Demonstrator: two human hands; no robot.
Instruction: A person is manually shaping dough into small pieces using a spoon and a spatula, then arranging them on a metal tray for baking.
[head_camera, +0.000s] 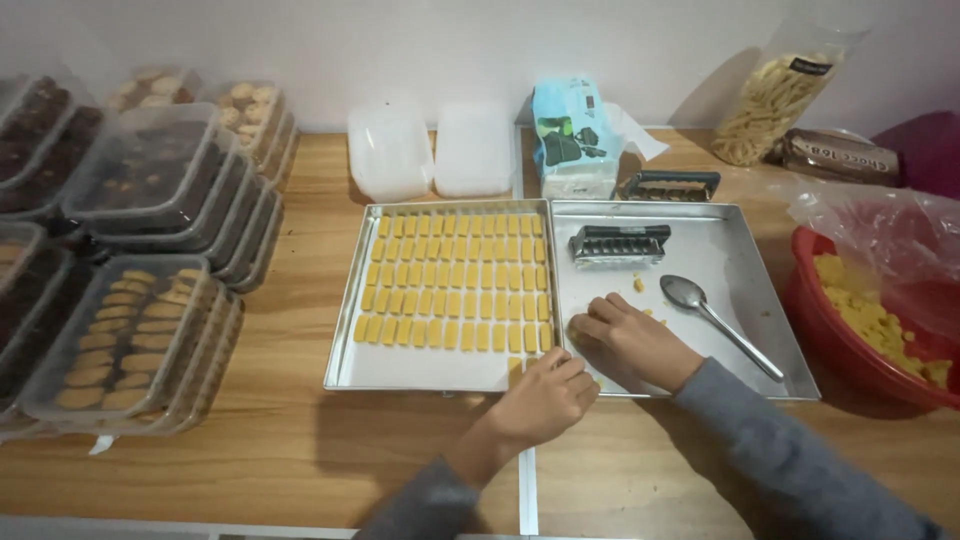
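A metal baking tray (345, 378) holds several neat rows of small yellow dough pieces (455, 280). My left hand (545, 398) rests curled at that tray's near right corner, its fingers over a yellow piece there. My right hand (630, 338) lies on the second metal tray (790, 330) at its near left corner, fingers bent down on the tray floor next to small dough crumbs. A metal spoon (715, 318) and a ridged dough cutter (618, 243) lie on this second tray. Whether either hand pinches a piece is hidden by the fingers.
Stacks of lidded clear containers with cookies (130, 340) fill the left side. Two empty clear containers (430, 150), a tissue pack (570, 135) and another cutter (668, 185) stand behind the trays. A red bowl of yellow dough (870, 320) under plastic sits right, a snack bag (775, 95) behind it.
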